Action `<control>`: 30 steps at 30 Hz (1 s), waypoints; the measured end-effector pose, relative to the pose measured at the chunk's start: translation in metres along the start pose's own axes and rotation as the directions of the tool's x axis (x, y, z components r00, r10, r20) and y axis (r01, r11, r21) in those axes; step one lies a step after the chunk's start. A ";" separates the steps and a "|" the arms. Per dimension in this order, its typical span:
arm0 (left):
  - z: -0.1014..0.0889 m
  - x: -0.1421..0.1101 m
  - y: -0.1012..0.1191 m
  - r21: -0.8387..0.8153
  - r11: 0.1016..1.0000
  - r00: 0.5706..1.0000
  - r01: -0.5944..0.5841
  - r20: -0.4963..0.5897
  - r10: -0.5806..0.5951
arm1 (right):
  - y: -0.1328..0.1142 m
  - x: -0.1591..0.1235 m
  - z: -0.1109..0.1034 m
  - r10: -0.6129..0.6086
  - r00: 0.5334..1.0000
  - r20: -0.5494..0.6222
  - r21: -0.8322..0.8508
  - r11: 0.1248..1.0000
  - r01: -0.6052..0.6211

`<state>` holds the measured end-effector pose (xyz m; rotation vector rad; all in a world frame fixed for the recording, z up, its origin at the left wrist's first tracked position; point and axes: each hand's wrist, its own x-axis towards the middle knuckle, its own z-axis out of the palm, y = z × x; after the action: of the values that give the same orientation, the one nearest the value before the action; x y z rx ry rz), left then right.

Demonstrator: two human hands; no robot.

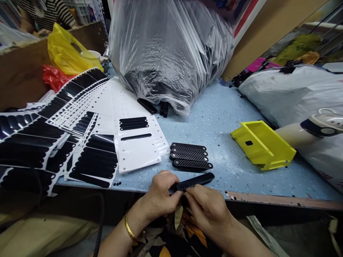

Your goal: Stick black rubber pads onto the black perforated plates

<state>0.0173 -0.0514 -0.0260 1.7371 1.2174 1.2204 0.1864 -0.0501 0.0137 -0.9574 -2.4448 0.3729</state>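
At the table's front edge, my left hand (163, 191) pinches the left end of a smooth black strip-shaped piece (197, 181) with rounded ends. My right hand (207, 205) is closed by the same end, its fingertips pressed together at the underside; what they grip, if anything, is hidden. Just beyond lies a row of several black textured bars (190, 156) with a small round fitting at each end. To their left, a white backing sheet (139, 162) carries a few black adhesive strips (134, 123).
More sheets of black strips (93, 160) fan across the left side. A large clear plastic bag (171, 53) of dark pieces stands at the back. On the right are a yellow tray (264, 144), a bottle (308, 130) and a white sack (292, 89). Another person (48, 14) sits behind a board.
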 end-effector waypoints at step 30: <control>-0.005 -0.021 0.053 0.165 0.983 0.990 0.079 -0.128 -0.058 | -0.036 -0.006 -0.030 0.008 0.941 -0.337 0.086 0.996 0.022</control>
<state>0.0263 -0.0888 0.0166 1.7459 1.4799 1.2279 0.1858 -0.0779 0.0515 -0.8930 -2.1023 0.2846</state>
